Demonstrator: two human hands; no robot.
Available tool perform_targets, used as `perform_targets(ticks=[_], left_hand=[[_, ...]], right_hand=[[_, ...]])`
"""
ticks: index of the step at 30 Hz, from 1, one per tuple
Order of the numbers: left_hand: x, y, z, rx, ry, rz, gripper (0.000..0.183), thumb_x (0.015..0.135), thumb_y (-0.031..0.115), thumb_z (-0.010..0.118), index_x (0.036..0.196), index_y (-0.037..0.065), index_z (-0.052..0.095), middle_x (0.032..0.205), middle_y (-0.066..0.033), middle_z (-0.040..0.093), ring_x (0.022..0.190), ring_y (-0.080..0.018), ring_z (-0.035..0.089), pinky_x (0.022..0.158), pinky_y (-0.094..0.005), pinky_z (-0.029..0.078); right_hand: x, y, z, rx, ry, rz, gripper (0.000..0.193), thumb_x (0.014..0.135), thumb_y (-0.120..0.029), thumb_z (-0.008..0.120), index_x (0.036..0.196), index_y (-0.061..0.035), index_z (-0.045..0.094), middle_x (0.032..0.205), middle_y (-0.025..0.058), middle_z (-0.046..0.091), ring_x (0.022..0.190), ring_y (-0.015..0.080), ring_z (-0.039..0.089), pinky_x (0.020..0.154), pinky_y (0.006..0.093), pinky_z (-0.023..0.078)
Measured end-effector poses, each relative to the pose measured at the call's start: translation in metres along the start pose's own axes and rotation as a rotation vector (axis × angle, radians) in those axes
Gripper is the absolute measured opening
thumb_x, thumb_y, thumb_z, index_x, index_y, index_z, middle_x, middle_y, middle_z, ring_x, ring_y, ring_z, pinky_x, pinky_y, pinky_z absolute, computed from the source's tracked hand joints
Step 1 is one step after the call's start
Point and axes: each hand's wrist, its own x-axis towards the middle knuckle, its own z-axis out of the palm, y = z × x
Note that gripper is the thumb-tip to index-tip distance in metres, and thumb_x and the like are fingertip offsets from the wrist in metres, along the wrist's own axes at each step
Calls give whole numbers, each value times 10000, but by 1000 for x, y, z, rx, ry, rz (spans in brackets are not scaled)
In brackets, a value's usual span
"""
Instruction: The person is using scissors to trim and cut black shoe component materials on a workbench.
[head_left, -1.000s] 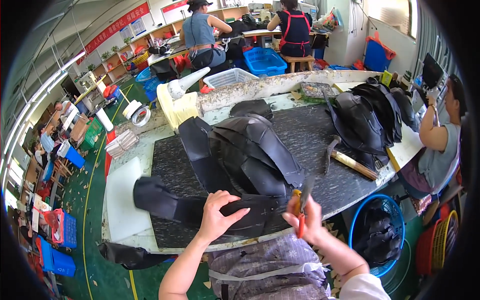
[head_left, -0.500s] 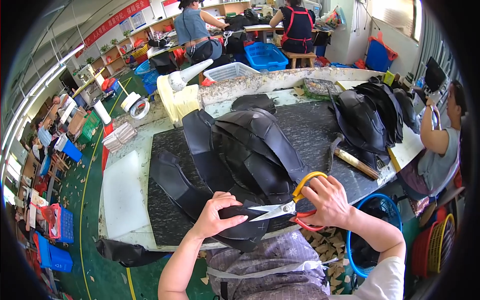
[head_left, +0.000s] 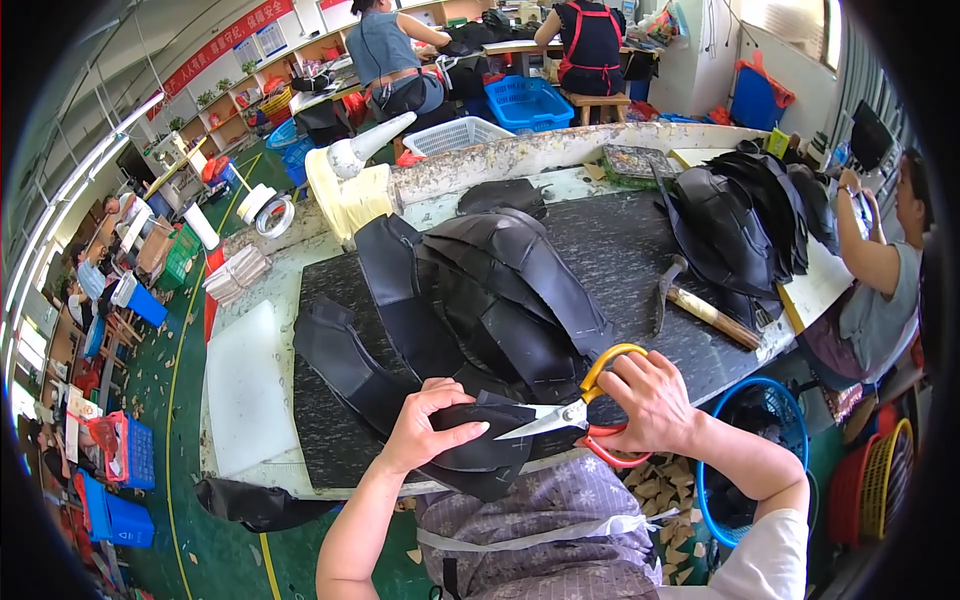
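1. The left hand (head_left: 425,430) pinches a long black strip (head_left: 485,457), with the thumb on top. That hand is narrow.
2. The right hand (head_left: 645,408) holds the scissors (head_left: 573,414), with fingers through the yellow and red loops.
3. The strip is at the near edge of the table (head_left: 222,478), in front of the person's body. Its near end hangs a bit over the edge. From the left hand, it seems to run up and to the left, with a bend in it.
4. The scissors point left, and a little down, toward the left hand. Their blades lie across the right part of the strip, so they meet it from the side. The blades look parted, but I cannot tell how much strip is between them.
5. The left hand is nearer to the strip, since it touches it. The right hand is just beside it, on the right.
6. A big black pile (head_left: 505,275) sits just past the hands. A hammer (head_left: 710,318) lies to the right.
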Motion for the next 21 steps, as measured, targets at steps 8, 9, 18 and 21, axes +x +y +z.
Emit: perform_targets(ticks=[8, 9, 18, 21], left_hand=[[-1, -2, 2, 39, 46, 59, 218, 681, 124, 802, 765, 11, 635, 676, -19, 534, 701, -161, 479, 789, -296, 354], [-1, -3, 3, 35, 49, 60, 221, 679, 124, 803, 761, 12, 631, 675, -20, 533, 701, -162, 479, 794, -296, 354], [-2, -6, 3, 9, 54, 54, 229, 673, 124, 808, 766, 8, 634, 677, -22, 537, 706, -163, 482, 809, -293, 356], [0, -4, 3, -2, 50, 45, 229, 675, 132, 808, 773, 8, 642, 680, -23, 546, 706, -162, 493, 813, -296, 360]], right_hand=[[1, -1, -9, -73, 25, 12, 520, 646, -452, 754, 950, -88, 540, 851, 77, 459, 802, 226, 521, 716, 358, 385], [1, 0, -10, -76, 25, 19, 520, 646, -452, 754, 950, -88, 540, 851, 77, 459, 802, 226, 521, 716, 358, 385], [3, 3, 2, -78, 41, -60, 475, 680, -464, 740, 885, -79, 551, 802, 70, 504, 749, 214, 570, 681, 345, 452], [-4, 8, 13, 26, 95, -96, 473, 647, -465, 780, 799, -76, 559, 692, 62, 568, 606, 206, 605, 512, 304, 486]])
